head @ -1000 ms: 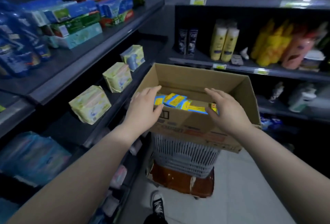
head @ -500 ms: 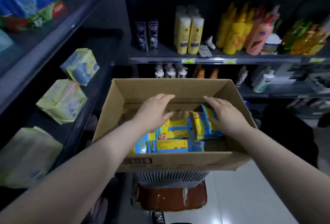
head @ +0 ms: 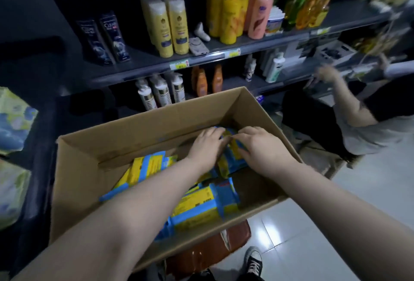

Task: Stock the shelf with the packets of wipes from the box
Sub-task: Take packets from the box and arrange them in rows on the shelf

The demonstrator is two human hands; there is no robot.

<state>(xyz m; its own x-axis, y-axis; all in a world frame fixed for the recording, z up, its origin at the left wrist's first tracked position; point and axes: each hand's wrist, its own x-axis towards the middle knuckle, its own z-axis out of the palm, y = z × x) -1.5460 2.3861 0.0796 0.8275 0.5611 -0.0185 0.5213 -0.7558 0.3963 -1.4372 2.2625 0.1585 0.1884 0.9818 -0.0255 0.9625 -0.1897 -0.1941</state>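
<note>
Half a second ago the left grip (head: 207, 146) was over the middle of the box (head: 134, 128) and the right grip (head: 262, 148) was apart from it at the right-hand packets. Now they have come together in the far right corner, fingertips almost touching. The view has also swung right and tipped, so the box sits askew. A second person (head: 358, 123) has come in, well off to the right of the right grip.

The right grip curls its fingers over a blue and yellow packet (head: 233, 157), thumb on its near side, and holds it. The left grip lays its fingers over the same packet from the other side. Both are blurred, so I cannot tell whether it clasps or only presses. The packet seems to stand on edge, its long axis running away from the person toward the far wall of the box.

Nearer than the grips, the loose packets (head: 197, 207) lie label up, long axes across the box, and the forearms hide much of the pile. A shoe (head: 254, 260) shows below the box. Beyond the grips a shelf (head: 156, 65) carries bottles (head: 177, 27), and its right end is smeared. Far left of the left grip, pale green packs (head: 13, 119) are cut by the frame edge.
</note>
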